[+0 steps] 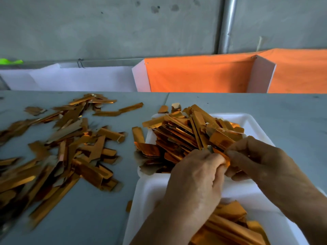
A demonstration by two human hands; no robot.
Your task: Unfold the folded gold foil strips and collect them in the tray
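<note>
**Two hands work a gold foil strip above a white tray**

A person's left hand (196,175) and right hand (254,161) meet knuckle to knuckle over the white tray (254,121), fingers and thumbs of both curled and pinching one gold foil strip (223,152) between them. Both forearms reach in from the lower edge, hiding part of the tray's middle. A heap of foil strips (187,133) fills the tray's far end; more lie at its near end (228,227). Left of the tray, a loose scatter of strips (67,147) covers the grey table (283,106). Beyond the tray stands an orange board (200,75).
</note>
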